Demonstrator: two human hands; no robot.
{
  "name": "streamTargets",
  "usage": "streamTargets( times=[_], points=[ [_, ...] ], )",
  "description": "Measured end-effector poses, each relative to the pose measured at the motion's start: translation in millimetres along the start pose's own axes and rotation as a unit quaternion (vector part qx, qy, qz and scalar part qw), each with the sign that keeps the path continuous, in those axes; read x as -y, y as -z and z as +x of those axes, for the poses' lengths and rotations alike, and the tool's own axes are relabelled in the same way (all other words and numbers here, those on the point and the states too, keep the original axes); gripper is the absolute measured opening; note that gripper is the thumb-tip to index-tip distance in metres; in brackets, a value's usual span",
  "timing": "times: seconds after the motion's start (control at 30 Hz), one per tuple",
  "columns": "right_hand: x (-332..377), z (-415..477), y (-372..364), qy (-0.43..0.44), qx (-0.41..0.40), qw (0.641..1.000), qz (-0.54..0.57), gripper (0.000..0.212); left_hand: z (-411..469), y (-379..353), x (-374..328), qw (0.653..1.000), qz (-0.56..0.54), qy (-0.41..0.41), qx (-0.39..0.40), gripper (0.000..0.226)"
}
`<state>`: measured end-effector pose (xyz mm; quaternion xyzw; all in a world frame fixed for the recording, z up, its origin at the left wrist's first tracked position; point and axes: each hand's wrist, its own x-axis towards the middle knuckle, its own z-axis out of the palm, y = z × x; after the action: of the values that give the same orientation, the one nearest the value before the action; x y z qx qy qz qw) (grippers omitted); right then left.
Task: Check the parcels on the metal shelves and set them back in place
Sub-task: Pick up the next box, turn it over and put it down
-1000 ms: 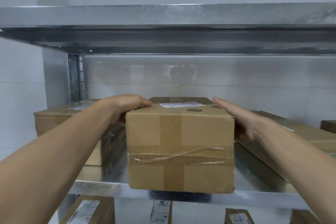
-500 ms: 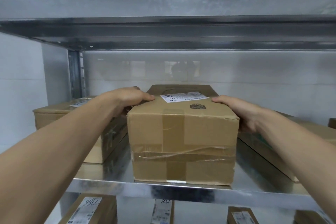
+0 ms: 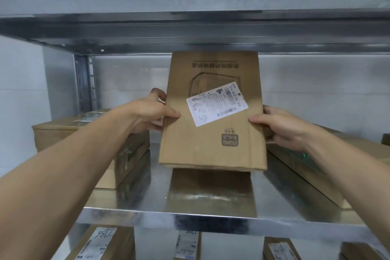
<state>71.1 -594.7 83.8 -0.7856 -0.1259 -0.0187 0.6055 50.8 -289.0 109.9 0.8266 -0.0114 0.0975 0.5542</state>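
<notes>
Box (image 3: 211, 150) upright on end over the middle of the metal shelf (image 3: 147, 213), printed face and slanted white label (image 3: 217, 104) turned toward the camera, print upside down. Lower edge down at the shelf surface; touching or just clear, cannot tell. Left hand (image 3: 147, 116) clamped on the left edge, thumb (image 3: 171, 114) flat on the front face, fingers curled behind. Right hand (image 3: 280, 129) clamped on the right edge likewise, thumb on the front, fingers round the back. Flat carton (image 3: 69, 133) lying on the shelf to the left, just beside the left hand. Long carton (image 3: 316, 167) lying to the right, behind the right wrist. Upper shelf (image 3: 190, 0) close above the top of the box. Labelled parcels (image 3: 101, 245) on the level below.
</notes>
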Motion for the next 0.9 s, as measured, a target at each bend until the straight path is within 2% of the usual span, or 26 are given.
streamTargets(
  times=[0.13,0.23,0.37,0.47,0.57,0.7,0.77,0.9],
  points=[
    [-6,-2,1,-0.012,0.028,0.999,-0.029,0.041,2,-4,4,0.998,0.055,0.017,0.032,0.05],
    [-9,-4,5,-0.011,0.03,0.999,-0.012,0.04,0,-1,3,0.995,0.034,0.045,0.076,0.053],
    [-5,-9,18,-0.012,0.023,0.995,0.093,0.019,-6,10,-3,0.986,-0.011,0.072,0.148,0.08],
    [3,-13,26,-0.019,0.031,0.992,0.124,0.029,-10,17,-6,0.98,-0.09,0.1,0.148,0.104],
    [11,-14,31,-0.051,0.038,0.988,0.143,0.05,-9,22,-7,0.971,-0.135,0.138,0.141,0.114],
    [33,-7,34,-0.092,-0.016,0.991,0.093,0.09,-9,18,-23,0.987,-0.044,0.138,0.066,0.103],
    [50,-4,31,-0.087,-0.049,0.992,0.083,0.093,-9,17,-37,0.992,-0.01,0.118,0.034,0.09],
    [90,0,25,-0.078,-0.068,0.992,0.075,0.085,-5,21,-68,0.995,-0.056,0.079,-0.027,0.068]
  ],
)
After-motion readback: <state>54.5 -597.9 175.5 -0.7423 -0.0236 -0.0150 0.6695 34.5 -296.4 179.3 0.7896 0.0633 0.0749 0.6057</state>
